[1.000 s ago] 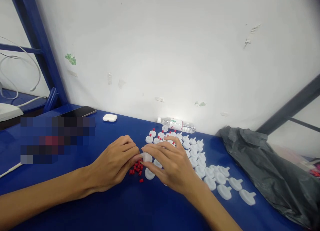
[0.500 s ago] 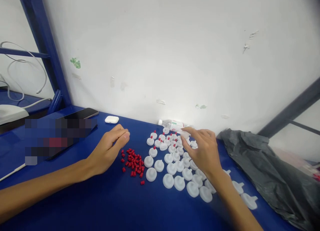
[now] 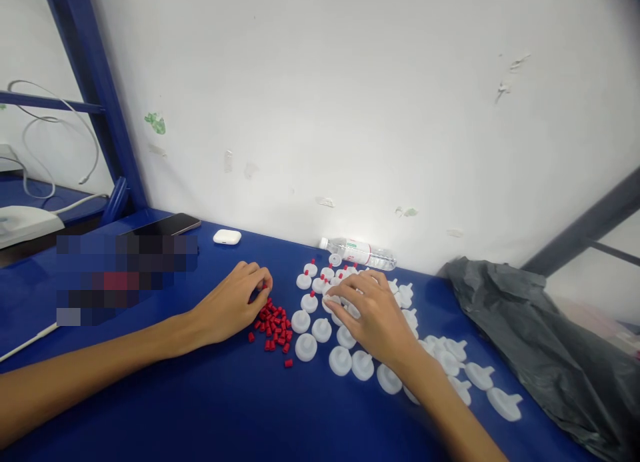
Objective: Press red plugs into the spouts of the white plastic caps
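My left hand (image 3: 235, 305) has its fingers curled down at the upper edge of a pile of small red caps (image 3: 274, 327). A bit of red shows between its thumb and fingertip. Bent over the rows of white plastic discs with short spouts (image 3: 341, 361) is my right hand (image 3: 373, 315). Its thumb and fingers close on the edge of one white disc (image 3: 330, 303), partly covered by the fingertips. Several discs at the back, such as one white disc (image 3: 309, 303), carry a red cap on the spout. My right hand and forearm hide other discs.
A clear bottle (image 3: 370, 255) lies along the wall behind the discs. A white earphone case (image 3: 227, 237) and a dark phone (image 3: 183, 223) are at the back left. On the right, a dark grey plastic bag (image 3: 520, 342) lies crumpled on the blue table (image 3: 200, 409).
My left hand has moved right and down to the red caps. My right hand has moved left and down from near the bottle to a disc. The view has shifted slightly.
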Motion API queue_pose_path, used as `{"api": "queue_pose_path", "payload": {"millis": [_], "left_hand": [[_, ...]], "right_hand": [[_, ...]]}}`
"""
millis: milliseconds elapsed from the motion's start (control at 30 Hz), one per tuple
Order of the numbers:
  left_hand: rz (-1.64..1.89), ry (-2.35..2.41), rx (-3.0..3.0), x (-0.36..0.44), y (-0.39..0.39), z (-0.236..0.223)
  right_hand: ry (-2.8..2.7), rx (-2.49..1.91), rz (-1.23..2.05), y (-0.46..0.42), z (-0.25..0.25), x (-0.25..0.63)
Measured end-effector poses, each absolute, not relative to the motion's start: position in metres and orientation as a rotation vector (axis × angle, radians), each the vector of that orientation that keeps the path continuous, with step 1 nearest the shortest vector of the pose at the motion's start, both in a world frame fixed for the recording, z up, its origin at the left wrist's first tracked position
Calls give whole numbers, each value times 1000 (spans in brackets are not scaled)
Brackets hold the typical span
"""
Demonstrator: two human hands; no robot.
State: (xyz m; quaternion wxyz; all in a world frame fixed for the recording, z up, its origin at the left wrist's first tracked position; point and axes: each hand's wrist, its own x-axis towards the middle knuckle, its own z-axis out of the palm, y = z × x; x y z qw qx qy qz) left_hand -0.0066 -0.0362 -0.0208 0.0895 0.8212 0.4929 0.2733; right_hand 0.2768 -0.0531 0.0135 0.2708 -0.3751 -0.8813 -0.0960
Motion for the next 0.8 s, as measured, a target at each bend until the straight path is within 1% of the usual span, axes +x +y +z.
{"api": "queue_pose_path", "payload": {"millis": [333, 567, 667, 800], "left_hand": [[719, 1432, 2442, -6, -36, -23], [698, 1433, 2449, -8, -36, -25], [697, 1426, 2458, -7, -36, -24], [699, 1419, 2462, -7, -36, -25]], "right_hand": [[-2472, -1135, -91, -54, 14, 277], [-2509, -1182, -70, -55, 19, 278], [-2436, -1218, -122, -53, 24, 282], [-2258, -1392, -311, -48, 28, 294]]}}
